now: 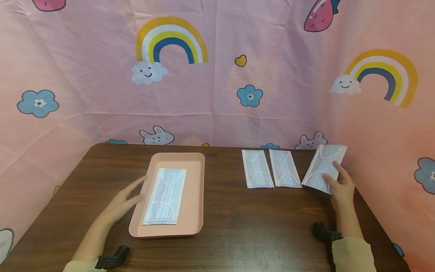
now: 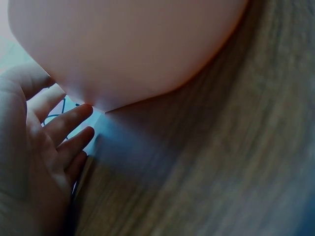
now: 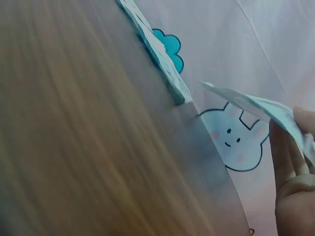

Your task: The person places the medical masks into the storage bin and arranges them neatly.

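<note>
A pink tray [image 1: 197,189] lies on the dark wooden table [image 1: 238,219] and holds a stack of white face masks [image 1: 165,196]. My left hand [image 1: 127,198] rests with straight fingers [image 2: 69,123] against the tray's left edge [image 2: 128,59]. Two more masks [image 1: 258,169] [image 1: 284,168] lie flat side by side at the back right. My right hand [image 1: 341,185] pinches a third mask [image 1: 324,168] by its near edge, lifted and tilted off the table [image 3: 256,105]. The other masks [image 3: 157,49] appear edge-on in the right wrist view.
Pink cloth walls [image 1: 217,75] printed with rainbows, flowers and bunnies close in the table at the back and both sides. The right wall [image 1: 384,151] stands just beside my right hand. Bare table lies between tray and masks.
</note>
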The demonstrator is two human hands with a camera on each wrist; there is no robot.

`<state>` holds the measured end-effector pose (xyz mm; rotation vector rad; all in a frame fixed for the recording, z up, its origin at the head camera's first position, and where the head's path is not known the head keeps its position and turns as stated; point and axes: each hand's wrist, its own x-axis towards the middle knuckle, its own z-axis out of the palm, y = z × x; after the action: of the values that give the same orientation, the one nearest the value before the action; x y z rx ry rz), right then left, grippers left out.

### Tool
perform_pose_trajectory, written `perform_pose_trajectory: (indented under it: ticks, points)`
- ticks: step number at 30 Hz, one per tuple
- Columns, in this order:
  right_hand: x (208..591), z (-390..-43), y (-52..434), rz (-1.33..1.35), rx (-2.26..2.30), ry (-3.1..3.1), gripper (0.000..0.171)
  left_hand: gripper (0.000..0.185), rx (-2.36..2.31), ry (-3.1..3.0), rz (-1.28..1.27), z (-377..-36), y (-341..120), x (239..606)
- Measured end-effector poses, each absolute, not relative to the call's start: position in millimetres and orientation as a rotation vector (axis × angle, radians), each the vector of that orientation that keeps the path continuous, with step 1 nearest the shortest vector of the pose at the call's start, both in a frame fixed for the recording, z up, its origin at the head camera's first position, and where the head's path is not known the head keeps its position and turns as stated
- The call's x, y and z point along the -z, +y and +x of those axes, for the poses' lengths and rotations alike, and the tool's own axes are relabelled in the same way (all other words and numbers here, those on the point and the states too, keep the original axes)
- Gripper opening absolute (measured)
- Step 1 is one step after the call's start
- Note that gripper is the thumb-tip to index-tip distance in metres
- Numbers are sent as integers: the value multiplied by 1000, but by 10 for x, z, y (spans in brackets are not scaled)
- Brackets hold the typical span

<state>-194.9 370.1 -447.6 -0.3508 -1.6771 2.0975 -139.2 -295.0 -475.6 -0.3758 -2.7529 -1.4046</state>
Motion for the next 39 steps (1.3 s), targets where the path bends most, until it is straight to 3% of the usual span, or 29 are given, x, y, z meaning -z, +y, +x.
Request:
perform_pose_trajectory:
  ticks: [8, 39]
  points:
    - [4401, -1922, 3529, -446, -2093, -1668, 63, 61, 1441, -2744, -381, -1385, -2951, 4748]
    - [4081, -1813, 2737, -268, -2202, -1679, 61, 62, 1421, -2758, -356, -1389, -2909, 4741]
